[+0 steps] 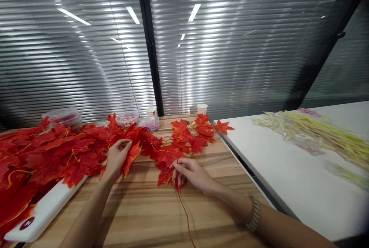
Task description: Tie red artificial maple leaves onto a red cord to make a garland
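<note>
My left hand (115,158) pinches a red artificial maple leaf (132,157) between thumb and fingers, at the edge of a big heap of such leaves (57,152). To the right, my right hand (192,172) is closed on a thin dark red cord (186,214), which hangs from the fingers toward the table's near edge. A small bit of red leaf shows below those fingers. Just beyond my right hand lies a leaf garland (180,130) with yellowish stems, trailing over the table's right edge.
A white, long device (49,209) lies partly under the heap on the wooden table (144,217). Tubs of colourful beads (127,119) and paper cups (202,109) stand at the back. On the white table (276,171) at right rest yellow-green stems (325,136).
</note>
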### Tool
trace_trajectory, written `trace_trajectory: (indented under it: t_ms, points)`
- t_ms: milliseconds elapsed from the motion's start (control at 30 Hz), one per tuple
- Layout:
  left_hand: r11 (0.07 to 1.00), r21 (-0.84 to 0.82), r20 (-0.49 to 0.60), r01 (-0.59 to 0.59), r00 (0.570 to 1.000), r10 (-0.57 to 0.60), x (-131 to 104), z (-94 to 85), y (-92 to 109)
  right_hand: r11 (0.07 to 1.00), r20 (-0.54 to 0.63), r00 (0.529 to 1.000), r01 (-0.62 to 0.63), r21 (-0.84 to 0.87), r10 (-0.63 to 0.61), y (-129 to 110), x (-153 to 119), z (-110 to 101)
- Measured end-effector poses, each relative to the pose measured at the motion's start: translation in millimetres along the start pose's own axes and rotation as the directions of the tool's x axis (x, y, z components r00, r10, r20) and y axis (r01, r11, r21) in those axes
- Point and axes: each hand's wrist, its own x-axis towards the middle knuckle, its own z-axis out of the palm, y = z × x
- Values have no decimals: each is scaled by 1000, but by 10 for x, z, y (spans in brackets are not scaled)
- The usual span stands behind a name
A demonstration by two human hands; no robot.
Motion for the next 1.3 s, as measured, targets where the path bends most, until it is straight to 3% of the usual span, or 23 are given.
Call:
trace_trajectory:
  t_ms: [433,767,1300]
  points:
    - [999,33,14,-20,1000,20,4,9,-14,1000,26,1000,5,-14,-5,30,9,-7]
    - [981,168,88,-99,992,86,0,54,-93,999,44,999,-4,-42,6,16,-2,20]
    - [982,177,88,-70,995,55,-46,69,-20,998,31,999,41,-47,-39,-11,4,9]
